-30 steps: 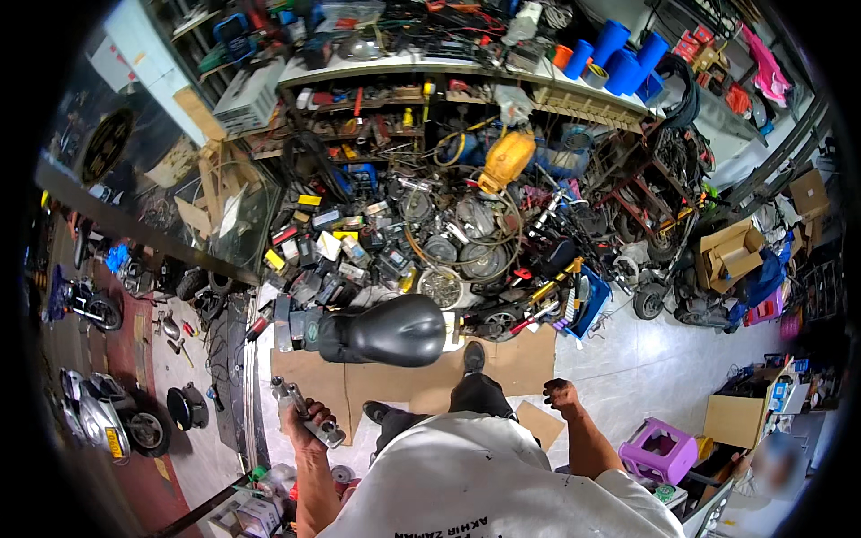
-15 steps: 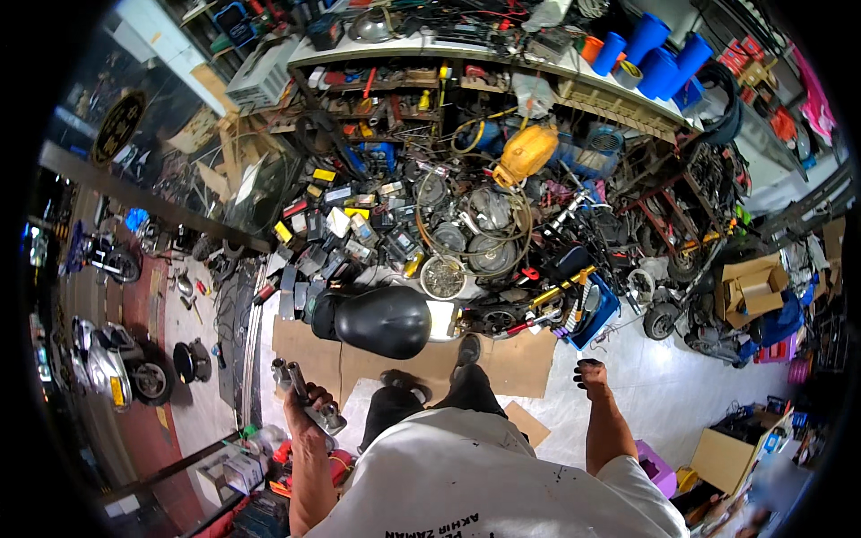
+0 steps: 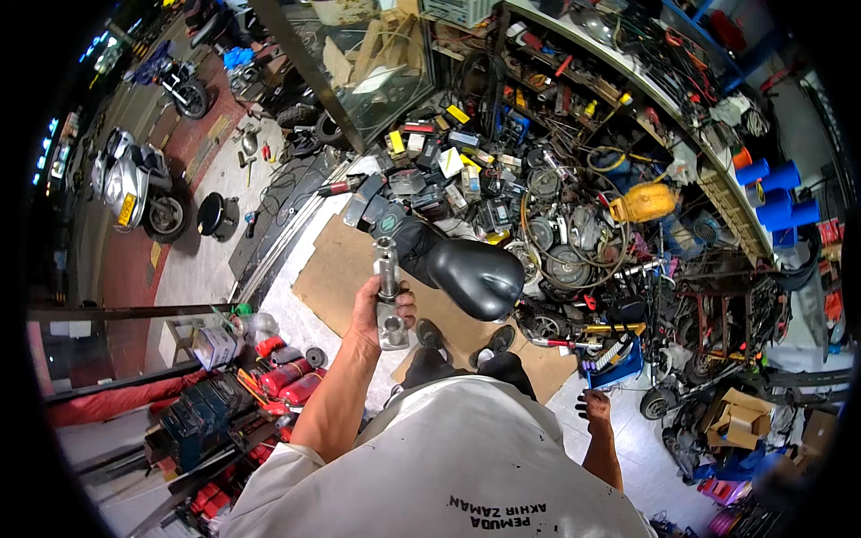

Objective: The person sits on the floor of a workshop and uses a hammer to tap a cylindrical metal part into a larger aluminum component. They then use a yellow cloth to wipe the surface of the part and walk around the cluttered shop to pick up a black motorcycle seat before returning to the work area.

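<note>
My left hand (image 3: 366, 314) is closed round a silver metal part (image 3: 387, 273), held up in front of my body. A short tube stands at its upper end and a ring-shaped fitting shows below my fingers; its exact kind I cannot make out. My right hand (image 3: 594, 405) hangs low at my right side, its fingers loosely bent and apart, with nothing in it. Past the held part lies a black motorcycle seat (image 3: 480, 278). Close beyond my right hand sits a blue bin (image 3: 619, 369) with tools in it.
Flattened cardboard (image 3: 336, 282) covers the floor by my feet. Boxy used batteries (image 3: 462, 179), wheel parts and a yellow container (image 3: 644, 203) are heaped ahead. Red cylinders (image 3: 285, 377) lie at left. Outside stands a silver scooter (image 3: 134, 184); a cardboard box (image 3: 740, 417) is at right.
My view has swung to the left, toward the street side. My left hand has brought the metal part up and in front of me, tube end upward. The right hand stays low, its fingers looser.
</note>
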`<state>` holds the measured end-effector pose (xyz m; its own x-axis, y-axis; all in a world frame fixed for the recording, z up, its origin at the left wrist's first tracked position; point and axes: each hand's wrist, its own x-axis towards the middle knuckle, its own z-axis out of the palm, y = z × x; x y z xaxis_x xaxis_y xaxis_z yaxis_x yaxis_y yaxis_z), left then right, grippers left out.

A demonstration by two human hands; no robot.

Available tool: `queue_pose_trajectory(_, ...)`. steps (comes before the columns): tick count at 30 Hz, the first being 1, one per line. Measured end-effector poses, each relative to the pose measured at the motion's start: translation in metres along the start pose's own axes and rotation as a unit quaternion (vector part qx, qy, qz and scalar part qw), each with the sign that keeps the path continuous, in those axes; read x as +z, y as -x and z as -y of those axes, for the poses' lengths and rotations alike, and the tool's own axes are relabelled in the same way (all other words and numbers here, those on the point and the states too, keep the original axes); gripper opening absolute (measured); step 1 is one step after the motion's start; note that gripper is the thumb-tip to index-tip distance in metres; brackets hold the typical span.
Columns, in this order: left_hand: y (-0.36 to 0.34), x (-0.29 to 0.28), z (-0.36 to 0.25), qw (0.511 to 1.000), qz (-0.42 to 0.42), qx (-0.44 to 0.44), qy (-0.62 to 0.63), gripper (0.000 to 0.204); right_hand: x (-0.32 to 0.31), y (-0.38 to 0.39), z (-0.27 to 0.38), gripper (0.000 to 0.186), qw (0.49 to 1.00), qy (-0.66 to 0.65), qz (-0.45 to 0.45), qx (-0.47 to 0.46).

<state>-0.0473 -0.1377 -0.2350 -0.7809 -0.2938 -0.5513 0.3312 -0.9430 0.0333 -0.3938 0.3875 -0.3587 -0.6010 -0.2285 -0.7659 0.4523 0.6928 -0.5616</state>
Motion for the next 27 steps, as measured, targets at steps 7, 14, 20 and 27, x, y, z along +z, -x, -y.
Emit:
queue_pose_trajectory(7,0.012,0.004,-0.013,0.993,0.078,-0.007,-0.093,0.053,-0.029,0.025,-0.029,0.036,0.995,0.030,-0.050,0.076)
queue_pose_trajectory(14,-0.003,-0.043,-0.034,0.998,-0.053,-0.004,-0.013,0.040,-0.012,0.023,-0.037,0.038,0.999,-0.031,0.001,0.020)
queue_pose_trajectory(20,0.014,-0.108,-0.034,0.942,-0.316,0.088,0.067,0.046,0.005,0.010,-0.007,0.040,1.000,-0.017,0.012,0.016)
queue_pose_trajectory(27,0.121,-0.155,0.003,0.930,-0.321,0.154,0.096,0.039,-0.003,-0.046,-0.007,0.033,0.993,0.050,0.018,0.104)
